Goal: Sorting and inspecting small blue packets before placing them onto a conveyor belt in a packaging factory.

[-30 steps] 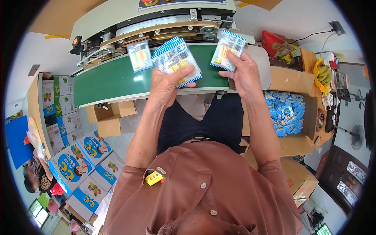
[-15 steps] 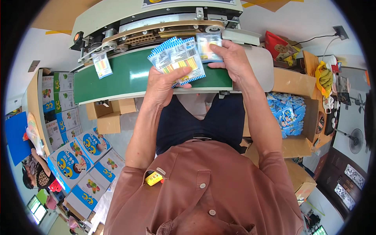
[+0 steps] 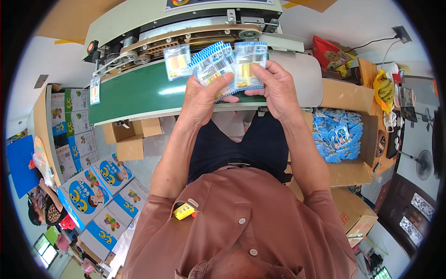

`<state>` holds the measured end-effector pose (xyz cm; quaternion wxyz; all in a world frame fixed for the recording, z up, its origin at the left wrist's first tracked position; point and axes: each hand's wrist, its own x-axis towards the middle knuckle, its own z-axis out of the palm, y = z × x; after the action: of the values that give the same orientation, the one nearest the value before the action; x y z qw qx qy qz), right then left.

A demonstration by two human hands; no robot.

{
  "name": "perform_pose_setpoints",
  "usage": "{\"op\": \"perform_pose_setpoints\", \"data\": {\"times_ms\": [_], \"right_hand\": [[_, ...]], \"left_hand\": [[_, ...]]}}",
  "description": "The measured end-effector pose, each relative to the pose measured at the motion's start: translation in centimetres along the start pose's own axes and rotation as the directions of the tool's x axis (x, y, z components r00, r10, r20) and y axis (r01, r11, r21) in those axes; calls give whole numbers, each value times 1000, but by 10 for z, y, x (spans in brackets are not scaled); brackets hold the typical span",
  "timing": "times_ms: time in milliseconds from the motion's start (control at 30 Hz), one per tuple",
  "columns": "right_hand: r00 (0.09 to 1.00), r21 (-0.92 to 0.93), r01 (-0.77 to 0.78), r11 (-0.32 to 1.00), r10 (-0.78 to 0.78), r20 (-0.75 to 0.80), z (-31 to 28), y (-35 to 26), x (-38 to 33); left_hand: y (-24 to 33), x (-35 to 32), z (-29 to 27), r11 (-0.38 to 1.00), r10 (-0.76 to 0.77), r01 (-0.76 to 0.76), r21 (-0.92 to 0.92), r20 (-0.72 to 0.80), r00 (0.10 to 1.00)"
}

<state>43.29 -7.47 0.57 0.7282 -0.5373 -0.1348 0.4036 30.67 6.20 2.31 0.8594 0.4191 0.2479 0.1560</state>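
My left hand grips a fanned stack of small blue-and-white plastic pouches, thumb on top. Colored sticks show through their clear fronts. One more pouch is pinched between the thumb and fingers of my right hand, close beside the stack. Left of my hands, a separate pouch stands with its top edge at the belt-driven sealing machine. Another pouch is at the left end of the green conveyor belt.
An open carton full of blue pouches stands at my right. Printed blue-and-white boxes are stacked at my left. A small open cardboard box sits below the conveyor. Bananas lie in a yellow holder at far right.
The pouch my right hand held at the machine has left it and moved left. My right hand now has another pouch from beside the stack. The farther pouch has travelled to the belt's left end.
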Motion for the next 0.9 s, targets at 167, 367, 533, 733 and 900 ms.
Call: {"op": "perform_pose_setpoints", "data": {"times_ms": [167,367,533,733,900], "right_hand": [[975,-4,42,999,-41,-221,-17,-10,2],[957,-72,-10,997,-11,-291,-26,-16,14],[979,-124,-106,987,82,-186,-14,-10,33],[988,-16,-133,991,131,-77,6,-12,35],[994,-89,1,996,-10,-110,14,-13,5]], "left_hand": [[3,-2,-16,993,-42,50,-105,81,996],[10,-4,-19,994,-55,55,96,-3,999],[10,-3,-21,993,-40,42,111,-19,999],[10,-3,-18,999,-47,47,-20,-1,999],[4,3,-11,996,-15,19,84,-41,999]]}}
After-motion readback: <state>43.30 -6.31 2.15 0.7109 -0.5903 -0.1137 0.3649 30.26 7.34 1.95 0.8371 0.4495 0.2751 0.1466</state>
